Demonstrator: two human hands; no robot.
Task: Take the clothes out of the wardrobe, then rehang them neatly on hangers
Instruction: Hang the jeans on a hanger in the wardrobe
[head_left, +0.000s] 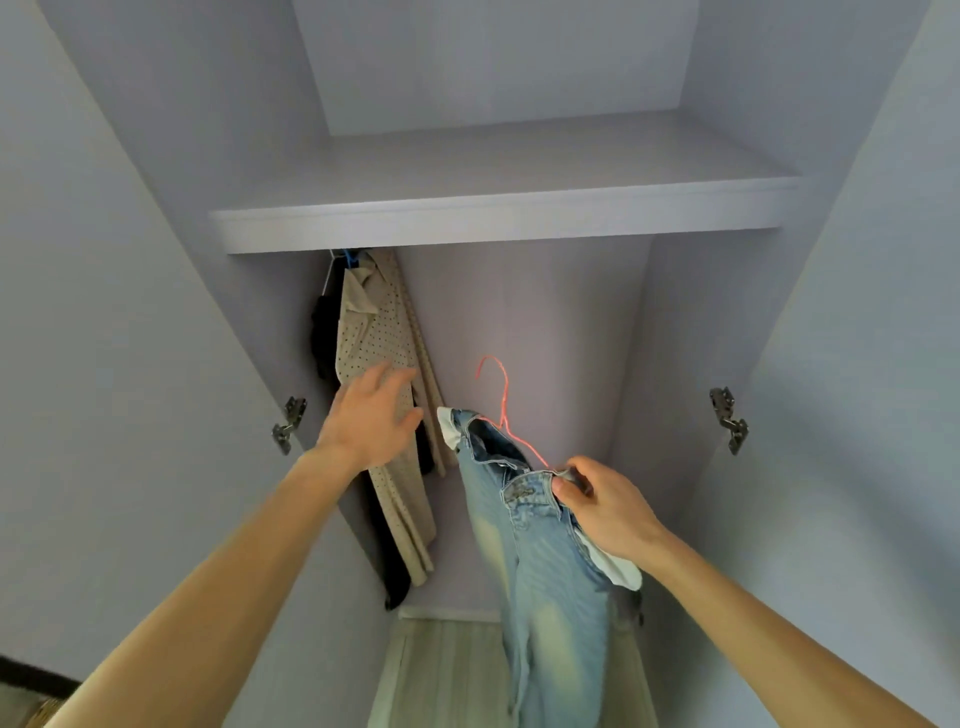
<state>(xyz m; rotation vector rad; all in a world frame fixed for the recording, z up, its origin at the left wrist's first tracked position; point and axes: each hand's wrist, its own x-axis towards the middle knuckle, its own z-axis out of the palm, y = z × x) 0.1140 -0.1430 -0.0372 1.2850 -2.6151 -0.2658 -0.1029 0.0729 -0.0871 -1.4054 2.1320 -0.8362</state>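
Note:
Light blue jeans (545, 571) hang on a thin pink wire hanger (501, 402) in the middle of the open wardrobe. My right hand (605, 506) pinches the jeans' waistband together with the hanger's arm. A beige dotted shirt (374, 338) hangs at the far left on a blue hanger (350, 258), with a dark garment (324, 332) behind it. My left hand (371, 421) reaches out with fingers spread in front of the shirt's lower part, holding nothing.
A wide shelf (498, 218) spans the wardrobe above the hanging space. Both doors stand open, with metal hinges at the left (288, 423) and right (730, 421). A wooden floor panel (447, 670) lies at the bottom.

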